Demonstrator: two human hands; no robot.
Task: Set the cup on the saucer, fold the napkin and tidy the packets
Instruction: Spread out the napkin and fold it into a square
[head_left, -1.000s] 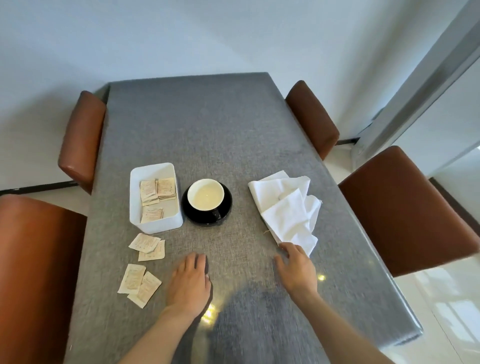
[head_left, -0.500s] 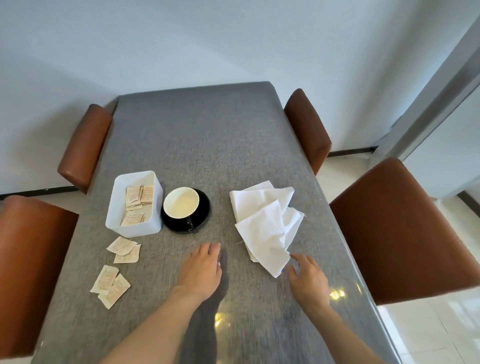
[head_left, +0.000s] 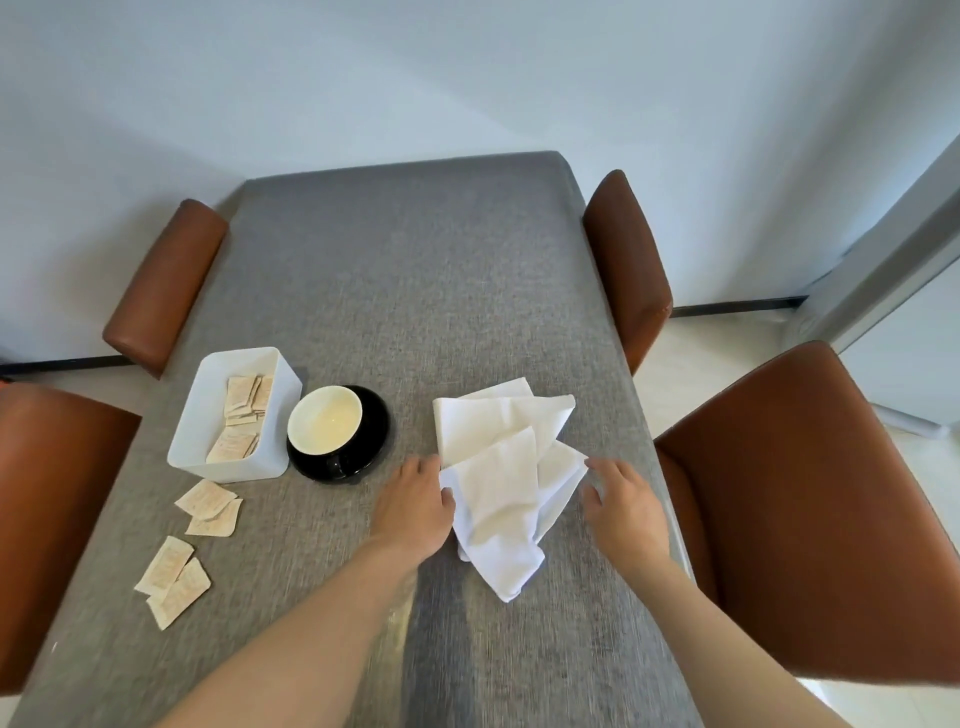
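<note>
A cream cup (head_left: 324, 426) stands on a black saucer (head_left: 375, 415) left of the table's middle. A crumpled white napkin (head_left: 498, 467) lies to its right, loosely unfolded. My left hand (head_left: 415, 506) lies palm down at the napkin's left edge, and its thumb side is hidden under the cloth. My right hand (head_left: 621, 512) hovers with fingers spread, fingertips at the napkin's right corner. Several beige packets lie in a white box (head_left: 208, 374); two loose packets (head_left: 208, 506) sit below it, and two more packets (head_left: 174, 577) lie nearer me.
The grey table (head_left: 415, 270) has brown chairs on both sides: one chair (head_left: 810, 493) close on the right and another chair (head_left: 47, 509) on the left. The white box touches the saucer's left side.
Both hands have moved forward onto the napkin's sides; the left came from the bare table to the napkin's left edge. The camera has shifted right and down.
</note>
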